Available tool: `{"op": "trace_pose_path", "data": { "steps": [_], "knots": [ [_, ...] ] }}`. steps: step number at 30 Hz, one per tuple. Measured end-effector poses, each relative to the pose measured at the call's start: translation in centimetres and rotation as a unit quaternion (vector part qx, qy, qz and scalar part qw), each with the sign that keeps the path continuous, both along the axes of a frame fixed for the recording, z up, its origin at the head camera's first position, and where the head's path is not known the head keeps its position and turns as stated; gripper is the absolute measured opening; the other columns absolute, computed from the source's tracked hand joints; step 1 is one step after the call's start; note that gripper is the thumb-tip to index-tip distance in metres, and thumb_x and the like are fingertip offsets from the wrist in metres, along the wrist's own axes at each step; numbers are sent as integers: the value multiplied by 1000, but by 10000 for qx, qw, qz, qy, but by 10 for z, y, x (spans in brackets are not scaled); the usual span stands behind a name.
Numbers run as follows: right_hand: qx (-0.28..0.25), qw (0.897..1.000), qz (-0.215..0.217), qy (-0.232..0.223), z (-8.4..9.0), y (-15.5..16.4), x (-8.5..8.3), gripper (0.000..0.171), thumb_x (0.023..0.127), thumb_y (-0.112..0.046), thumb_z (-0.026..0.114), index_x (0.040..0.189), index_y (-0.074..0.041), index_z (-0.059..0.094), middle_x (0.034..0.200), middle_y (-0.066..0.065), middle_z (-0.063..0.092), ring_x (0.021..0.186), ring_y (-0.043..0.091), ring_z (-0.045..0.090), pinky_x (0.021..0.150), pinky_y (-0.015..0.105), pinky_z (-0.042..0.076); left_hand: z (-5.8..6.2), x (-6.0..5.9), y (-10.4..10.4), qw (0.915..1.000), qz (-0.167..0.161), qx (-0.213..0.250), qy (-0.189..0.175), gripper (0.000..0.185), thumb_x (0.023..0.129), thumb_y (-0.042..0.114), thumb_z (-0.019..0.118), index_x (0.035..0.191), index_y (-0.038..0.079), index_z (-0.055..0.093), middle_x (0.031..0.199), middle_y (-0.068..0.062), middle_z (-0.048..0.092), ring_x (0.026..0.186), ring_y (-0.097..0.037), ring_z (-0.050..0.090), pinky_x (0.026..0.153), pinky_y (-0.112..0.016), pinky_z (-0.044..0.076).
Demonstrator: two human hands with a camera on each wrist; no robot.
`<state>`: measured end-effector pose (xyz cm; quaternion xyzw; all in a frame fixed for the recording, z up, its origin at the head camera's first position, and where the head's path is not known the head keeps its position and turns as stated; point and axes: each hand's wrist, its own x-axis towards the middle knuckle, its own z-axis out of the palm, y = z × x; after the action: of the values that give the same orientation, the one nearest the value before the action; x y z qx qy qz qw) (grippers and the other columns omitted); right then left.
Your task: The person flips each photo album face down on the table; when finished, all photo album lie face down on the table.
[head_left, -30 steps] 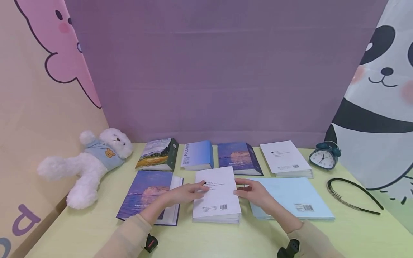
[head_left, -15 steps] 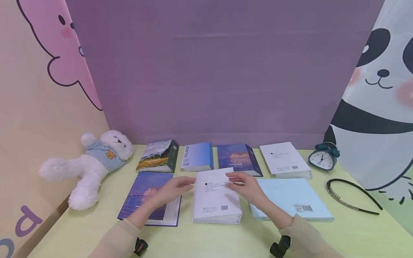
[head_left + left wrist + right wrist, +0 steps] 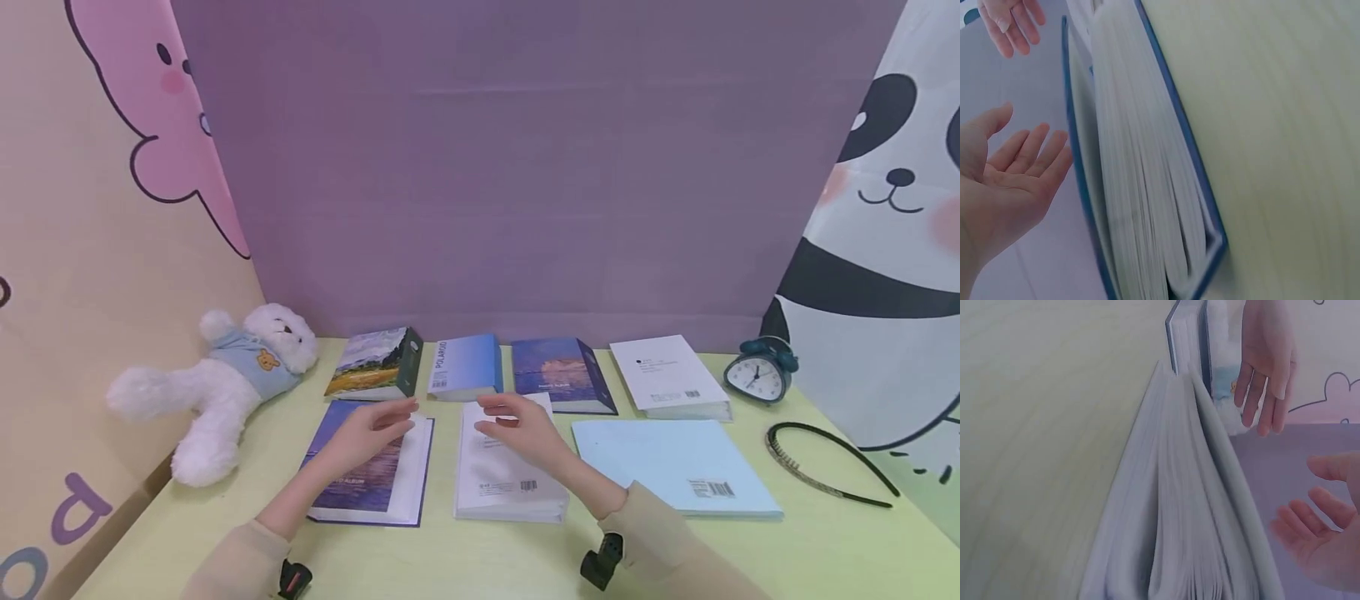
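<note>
While both hands hover open with relaxed fingers, the left hand (image 3: 371, 429) is above a purple photo album (image 3: 371, 475) and the right hand (image 3: 521, 429) above a white album (image 3: 506, 475), whose long axis runs away from the person, barcode end nearest.

Left hand (image 3: 367, 432) and right hand (image 3: 521, 429) hover apart, fingers relaxed, palms facing
</note>
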<state>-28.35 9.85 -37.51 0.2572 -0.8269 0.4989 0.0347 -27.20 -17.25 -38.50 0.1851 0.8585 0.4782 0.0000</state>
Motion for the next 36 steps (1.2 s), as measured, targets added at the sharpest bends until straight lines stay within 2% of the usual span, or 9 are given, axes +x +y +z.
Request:
{"op": "trace_pose_path", "data": {
  "steps": [9,17,23,26,30,33,36],
  "knots": [
    [143,9981,463,-372,-1,-39,7,43,88,-23,66,127,-7,57,127,13,59,118,30,55,97,40,48,-3,3,-34,9989,334,-181,266,44,94,29,58,133,10,53,132,-12,56,119,-29,55,94,-41,50],
    [236,9943,829,-621,-6,-70,8,46,90,-24,64,130,-5,54,132,13,55,122,29,52,100,41,46,-1,7,-63,9925,1090,-452,332,45,94,25,59,133,5,52,130,-19,56,116,-37,55,95,-48,47],
    [498,9910,1072,-626,-9,-88,12,48,90,-20,63,133,-1,51,134,14,54,123,32,50,101,44,44,-1,12,-76,9918,1103,-483,420,41,95,18,56,133,1,51,132,-22,53,121,-42,49,97,-50,45],
    [751,9883,1179,-605,-10,-95,14,49,91,-20,62,134,0,49,134,15,53,125,34,48,101,46,43,-2,15,-81,9913,1144,-583,292,44,95,13,55,135,-2,46,138,-25,46,125,-47,43,100,-54,41],
    [1207,9856,1042,-554,-12,-101,16,50,90,-25,62,133,-2,51,133,13,53,124,34,48,100,47,44,-6,15,-84,9896,1251,-656,-265,52,95,11,53,140,-6,35,141,-31,38,124,-49,42,99,-52,43],
    [1485,9835,909,-490,-14,-104,16,51,88,-29,64,132,-3,53,131,14,54,122,33,50,98,46,45,-9,15,-86,9869,1333,-691,-583,56,95,12,53,141,-10,29,137,-34,40,119,-48,47,95,-49,46],
    [1658,9807,906,-511,-15,-106,16,55,87,-30,65,132,-3,52,128,15,52,117,31,51,92,43,47,-10,16,-89,9852,1350,-814,-671,58,94,12,54,139,-14,29,132,-35,45,115,-47,51,94,-49,46]
  ]
}}
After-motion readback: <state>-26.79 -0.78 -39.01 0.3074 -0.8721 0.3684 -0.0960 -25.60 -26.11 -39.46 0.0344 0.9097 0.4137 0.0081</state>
